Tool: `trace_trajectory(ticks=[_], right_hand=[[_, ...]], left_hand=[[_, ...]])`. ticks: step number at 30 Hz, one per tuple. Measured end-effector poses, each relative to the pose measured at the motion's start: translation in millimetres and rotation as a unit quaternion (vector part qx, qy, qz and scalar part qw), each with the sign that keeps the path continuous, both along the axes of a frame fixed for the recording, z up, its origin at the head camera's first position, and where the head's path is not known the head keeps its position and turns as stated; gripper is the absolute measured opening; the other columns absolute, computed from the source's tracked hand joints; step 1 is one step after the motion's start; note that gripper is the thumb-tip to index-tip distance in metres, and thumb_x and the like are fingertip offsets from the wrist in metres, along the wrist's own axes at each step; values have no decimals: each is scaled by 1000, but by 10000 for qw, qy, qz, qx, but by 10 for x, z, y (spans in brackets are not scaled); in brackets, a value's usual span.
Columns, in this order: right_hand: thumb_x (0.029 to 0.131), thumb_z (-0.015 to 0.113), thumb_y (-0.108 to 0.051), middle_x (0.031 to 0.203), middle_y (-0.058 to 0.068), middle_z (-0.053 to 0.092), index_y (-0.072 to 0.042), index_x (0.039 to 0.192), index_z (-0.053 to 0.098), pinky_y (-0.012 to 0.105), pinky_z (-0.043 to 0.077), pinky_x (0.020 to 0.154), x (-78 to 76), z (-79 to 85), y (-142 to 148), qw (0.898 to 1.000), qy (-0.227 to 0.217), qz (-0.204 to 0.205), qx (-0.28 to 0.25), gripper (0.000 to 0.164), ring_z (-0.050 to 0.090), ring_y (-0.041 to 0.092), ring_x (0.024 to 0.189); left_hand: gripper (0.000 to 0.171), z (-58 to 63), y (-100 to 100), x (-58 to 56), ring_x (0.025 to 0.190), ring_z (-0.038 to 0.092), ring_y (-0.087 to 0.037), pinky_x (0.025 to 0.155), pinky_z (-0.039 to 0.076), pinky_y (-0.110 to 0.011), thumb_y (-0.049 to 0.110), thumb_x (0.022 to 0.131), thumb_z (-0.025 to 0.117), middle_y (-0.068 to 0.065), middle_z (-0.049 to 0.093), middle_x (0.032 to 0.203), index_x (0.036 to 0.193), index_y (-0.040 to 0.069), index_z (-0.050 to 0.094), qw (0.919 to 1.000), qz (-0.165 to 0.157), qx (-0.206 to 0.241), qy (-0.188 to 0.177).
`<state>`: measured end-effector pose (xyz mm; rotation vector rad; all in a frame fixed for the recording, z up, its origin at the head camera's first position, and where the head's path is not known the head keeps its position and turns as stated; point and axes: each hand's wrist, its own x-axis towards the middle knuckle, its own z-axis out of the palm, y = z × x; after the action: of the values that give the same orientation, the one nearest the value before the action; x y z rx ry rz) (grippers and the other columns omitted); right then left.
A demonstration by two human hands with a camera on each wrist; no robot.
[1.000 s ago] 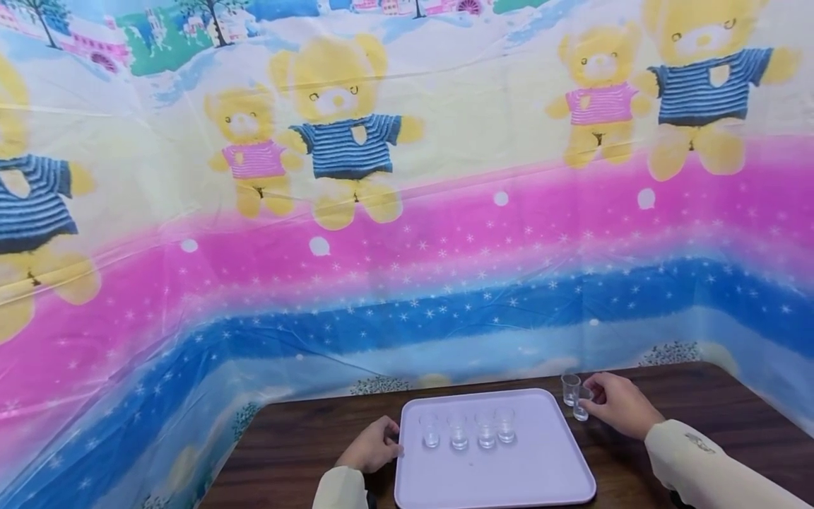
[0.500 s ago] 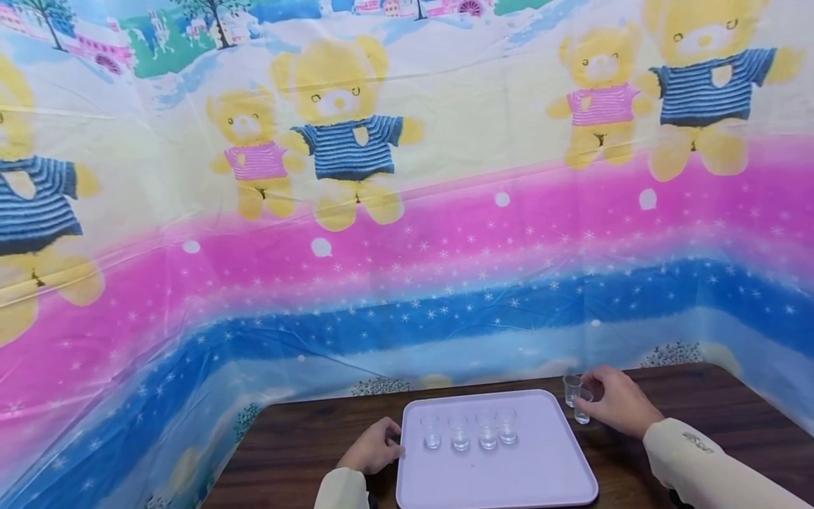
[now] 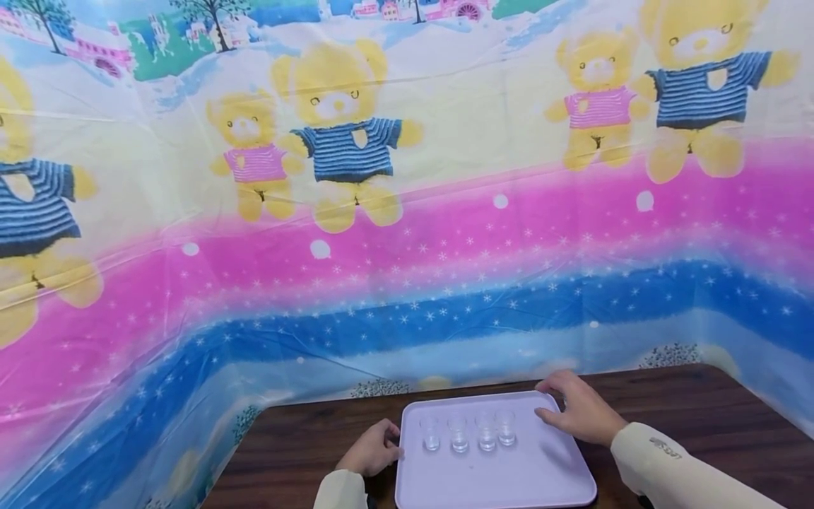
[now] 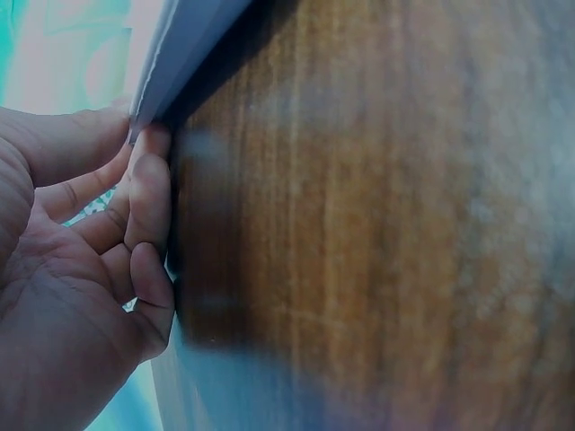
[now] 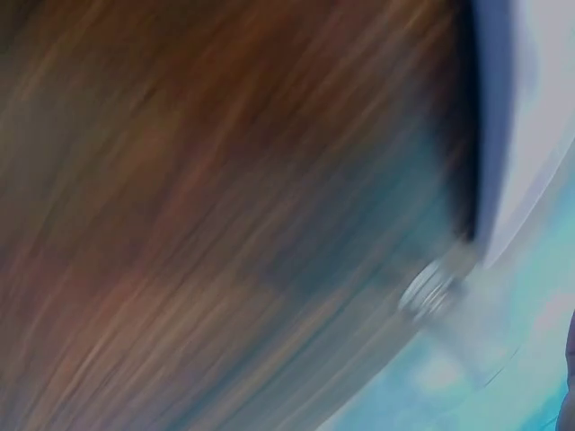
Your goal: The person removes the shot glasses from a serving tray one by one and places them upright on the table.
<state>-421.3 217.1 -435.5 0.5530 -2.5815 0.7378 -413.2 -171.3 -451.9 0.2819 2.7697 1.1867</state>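
right hand (image 3: 577, 410): moved leftward, now at tray's far right corner; thumb and fingers apart, hold unclear. tray (image 3: 496, 477): left edge pinched by left hand (image 3: 374, 449). glasses (image 3: 459, 441): four, upright, tray's far half.

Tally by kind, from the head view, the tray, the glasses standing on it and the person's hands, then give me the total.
Tray: 1
Glasses standing on the tray: 4
Hands: 2, the left hand and the right hand
Total: 7
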Motion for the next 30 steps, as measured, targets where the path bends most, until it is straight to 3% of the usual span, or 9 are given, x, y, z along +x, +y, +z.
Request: trace_trajectory(ticks=[6,12,19,30], right_hand=[[78,78,-24,95,-7,57,-16,104,65,38,47,76,65,-22,-277,9985,-340,424,-78,30,53,15,90],[79,77,-26,91,-11,55,-15,102,66,34,47,75,47,-82,-414,9973,-225,691,64,28,52,12,88],[78,77,-24,89,-9,56,-12,100,66,32,46,73,-16,-68,-483,9967,-153,767,198,27,53,13,85],[73,79,-22,81,-9,52,-14,90,61,27,45,66,23,-62,-532,9979,-427,490,27,26,50,9,75]], left_hand=[[21,3,2,2,65,54,-19,57,45,-33,-1,85,65,-7,55,74,102,0,53,10000,14,4,13],[21,8,-6,-5,66,55,-18,58,45,-33,-1,85,65,-6,55,74,102,0,53,10000,-14,34,28],[22,18,-13,-9,67,55,-18,59,46,-34,-1,85,65,-7,56,75,103,-1,53,9999,-95,69,57],[22,-13,-13,-21,65,54,-19,57,45,-33,-1,84,65,-7,56,73,103,0,53,10000,-31,4,13]])
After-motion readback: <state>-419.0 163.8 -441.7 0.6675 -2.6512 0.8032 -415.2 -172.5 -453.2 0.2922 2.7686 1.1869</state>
